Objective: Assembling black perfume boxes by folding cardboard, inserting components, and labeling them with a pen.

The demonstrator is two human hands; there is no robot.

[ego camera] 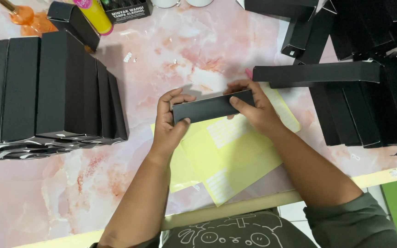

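Slim black carton [212, 107] spanning hand to hand, long axis sideways, left hand [170, 120] and right hand [252, 108] both clamped on its ends.

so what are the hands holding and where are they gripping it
A long black box, held level above the yellow sheets: left hand at its left end, right hand at its right end.

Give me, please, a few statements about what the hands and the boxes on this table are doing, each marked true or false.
1. Both hands, left hand and right hand, hold one slim black box. True.
2. The box is held over yellow sheets. True.
3. The table is plain white. False: pink marbled.
4. The row of black boxes at left is red. False: black.
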